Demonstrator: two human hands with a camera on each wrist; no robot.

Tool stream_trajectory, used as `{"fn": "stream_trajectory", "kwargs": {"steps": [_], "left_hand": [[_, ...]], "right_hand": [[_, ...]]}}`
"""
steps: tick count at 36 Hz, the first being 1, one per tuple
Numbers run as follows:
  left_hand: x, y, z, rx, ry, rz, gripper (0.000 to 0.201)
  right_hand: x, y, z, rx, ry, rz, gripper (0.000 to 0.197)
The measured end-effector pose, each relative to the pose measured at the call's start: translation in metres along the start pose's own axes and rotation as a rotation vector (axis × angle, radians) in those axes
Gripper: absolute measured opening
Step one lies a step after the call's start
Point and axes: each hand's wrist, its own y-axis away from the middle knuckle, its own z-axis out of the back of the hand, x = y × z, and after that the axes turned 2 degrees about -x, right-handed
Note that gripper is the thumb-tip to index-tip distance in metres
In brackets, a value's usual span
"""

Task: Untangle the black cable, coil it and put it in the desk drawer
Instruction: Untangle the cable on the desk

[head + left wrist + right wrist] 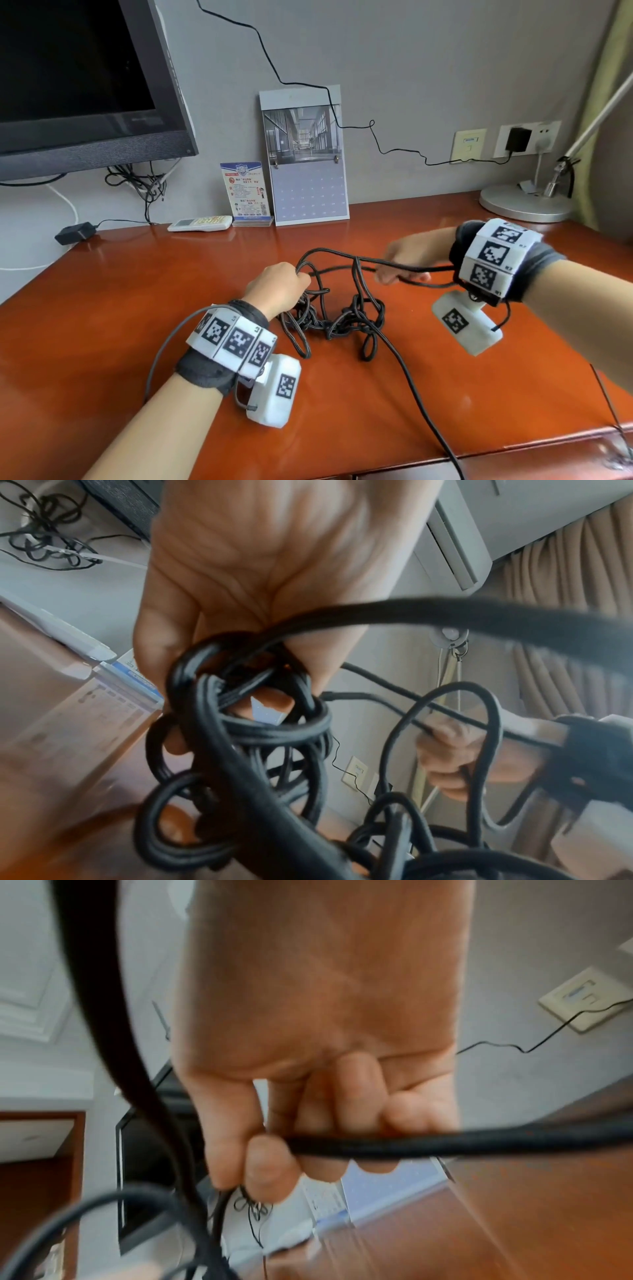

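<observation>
Wood desk (171, 308): tangled black cable (342, 322) mid; remote (200, 223), calendar (305, 157), lamp base (524, 204) at back.

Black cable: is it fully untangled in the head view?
No, the black cable lies knotted in a clump on the desk between both hands.

the upper middle of the frame is filled by the left hand (260, 561), seen palm-side, its fingers (164, 631) curled round a knotted bunch of the black cable (246, 723). several loops of the cable are seen hanging below the grip, across the lower middle of the frame. one thick, blurred strand is stretched from the grip to the right edge. at the right, the right hand (455, 758) is seen closed on thinner strands of the same cable. a reddish-brown bench (41, 818) is shown at the lower left, a wall socket plate (356, 772) low in the middle, and pleated curtains (565, 615) at the right.
</observation>
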Motion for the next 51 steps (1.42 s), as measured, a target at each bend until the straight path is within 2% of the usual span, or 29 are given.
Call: {"fn": "stream_trajectory", "kwargs": {"steps": [4, 10, 12, 16, 18, 20, 22, 25, 27, 29, 32, 34, 36, 39, 44, 48, 51], "left_hand": [[0.002, -0.001, 0.000, 0.015, 0.026, 0.004, 0.036], [0.003, -0.001, 0.000, 0.022, 0.062, 0.012, 0.039], [0.004, -0.001, -0.001, 0.025, 0.072, 0.011, 0.039], [0.006, -0.001, -0.001, 0.028, 0.072, 0.020, 0.038], [0.007, -0.001, -0.001, 0.033, 0.075, 0.018, 0.038], [0.008, -0.001, -0.001, 0.030, 0.076, 0.010, 0.039], [0.007, -0.001, -0.002, 0.021, 0.070, 0.004, 0.039], [0.004, -0.001, -0.001, 0.006, 0.061, 0.003, 0.040], [0.001, -0.001, 0.000, -0.007, 0.074, 0.004, 0.041], [0.000, -0.003, 0.002, -0.002, 0.132, 0.005, 0.041], [-0.002, -0.004, 0.008, 0.089, 0.357, 0.033, 0.033], [-0.004, -0.001, 0.010, 0.156, 0.499, 0.049, 0.028], [-0.004, 0.001, 0.010, 0.196, 0.568, 0.022, 0.028], [-0.003, 0.005, 0.008, 0.240, 0.660, -0.026, 0.024], [-0.002, 0.010, 0.010, 0.326, 0.735, -0.036, 0.027], [-0.001, 0.011, 0.011, 0.340, 0.729, -0.065, 0.032], [-0.005, 0.010, 0.007, 0.267, 0.649, -0.095, 0.036]], "right_hand": [[-0.001, 0.013, 0.026, -0.127, -0.127, 0.122, 0.041], [-0.013, 0.035, 0.047, -0.287, -0.139, 0.048, 0.033], [-0.017, 0.038, 0.052, -0.416, -0.162, -0.016, 0.037], [-0.031, 0.029, 0.066, -0.817, -0.347, -0.181, 0.028], [-0.037, 0.026, 0.070, -0.891, -0.556, -0.218, 0.021], [-0.038, 0.028, 0.070, -0.841, -0.746, -0.233, 0.015], [-0.039, 0.026, 0.065, -0.773, -0.784, -0.243, 0.021], [-0.036, 0.018, 0.053, -0.759, -0.599, -0.268, 0.031], [-0.025, 0.014, 0.044, -0.747, -0.438, -0.238, 0.047], [-0.009, 0.012, 0.035, -0.716, -0.324, -0.123, 0.047], [0.019, 0.016, 0.021, -0.696, -0.187, 0.117, 0.030], [0.038, 0.022, 0.010, -0.732, -0.135, 0.256, 0.025], [0.054, 0.025, 0.001, -0.762, -0.119, 0.330, 0.022], [0.066, 0.019, -0.011, -0.705, -0.057, 0.305, 0.021], [0.064, 0.009, -0.029, -0.428, 0.090, 0.144, 0.032], [0.057, 0.009, -0.030, -0.372, 0.151, 0.144, 0.030], [0.057, 0.010, -0.029, -0.372, 0.149, 0.221, 0.015]]}}
